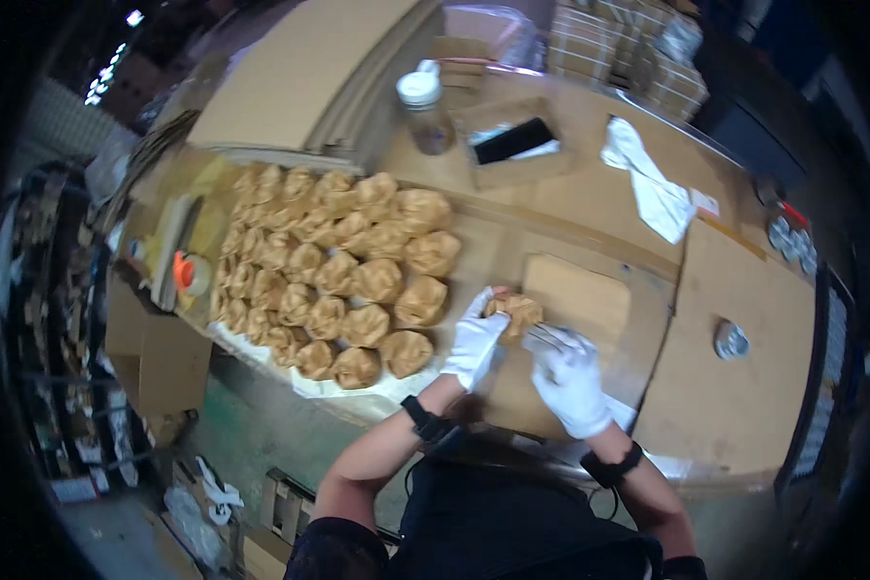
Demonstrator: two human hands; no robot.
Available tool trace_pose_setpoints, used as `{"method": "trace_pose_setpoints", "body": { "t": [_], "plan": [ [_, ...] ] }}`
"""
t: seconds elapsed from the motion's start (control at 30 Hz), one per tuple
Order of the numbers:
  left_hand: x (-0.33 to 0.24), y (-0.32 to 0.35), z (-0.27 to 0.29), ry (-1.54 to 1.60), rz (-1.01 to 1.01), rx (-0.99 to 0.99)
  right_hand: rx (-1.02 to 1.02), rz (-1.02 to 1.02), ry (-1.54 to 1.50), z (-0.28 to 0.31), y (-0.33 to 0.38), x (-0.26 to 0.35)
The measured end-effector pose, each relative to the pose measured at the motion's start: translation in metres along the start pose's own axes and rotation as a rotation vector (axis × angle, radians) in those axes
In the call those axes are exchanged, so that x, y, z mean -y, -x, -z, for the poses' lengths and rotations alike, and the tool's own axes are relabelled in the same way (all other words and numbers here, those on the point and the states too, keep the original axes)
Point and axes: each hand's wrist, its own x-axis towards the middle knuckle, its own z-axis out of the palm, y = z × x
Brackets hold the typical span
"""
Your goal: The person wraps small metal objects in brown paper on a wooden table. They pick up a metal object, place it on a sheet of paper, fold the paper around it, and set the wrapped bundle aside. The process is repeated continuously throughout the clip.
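My left hand [476, 340], in a white glove, grips a bundle wrapped in crumpled brown paper [518, 311] above the cardboard-covered table. My white-gloved right hand [567, 379] is close to the bundle's right side. Its fingers are blurred, and I cannot tell whether they hold anything. What the wrapping contains is hidden. Beyond my hands lies a stack of brown paper sheets [580, 293]. To the left, several similar paper-wrapped bundles [365, 326] stand close together in rows.
A bare metal part [731, 340] sits on the cardboard sheet [744, 411] at right, with several more metal parts [793, 244] farther back. A lidded jar [425, 114], an open box [520, 145] holding a dark object, and a white cloth [648, 179] are toward the back. A tape dispenser [191, 275] is far left.
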Motion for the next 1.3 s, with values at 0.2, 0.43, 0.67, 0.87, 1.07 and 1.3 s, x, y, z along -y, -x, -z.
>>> {"method": "trace_pose_setpoints", "body": {
  "t": [0.2,0.43,0.67,0.87,1.07,1.3],
  "plan": [
    [-0.101,-0.021,0.202,0.033,0.051,-0.392,-0.115,-0.365,0.024,-0.018,0.038,-0.066],
    [-0.094,-0.145,0.447,0.364,-0.023,-0.880,-0.166,-0.558,-0.044,-0.017,0.083,-0.125],
    [-0.059,-0.168,0.431,-0.304,-0.404,-1.045,-0.210,-0.528,0.112,-0.026,0.107,-0.139],
    [-0.085,0.009,0.080,-1.464,-0.580,0.250,-0.167,-0.431,0.207,-0.009,0.077,-0.118],
    [-0.088,-0.005,0.075,-1.191,-0.922,0.000,-0.203,-0.667,-0.070,0.015,0.134,-0.128],
    [-0.169,-0.133,0.268,-1.502,-0.714,-0.915,-0.267,-0.879,-0.194,0.008,0.169,-0.145]
  ]
}}
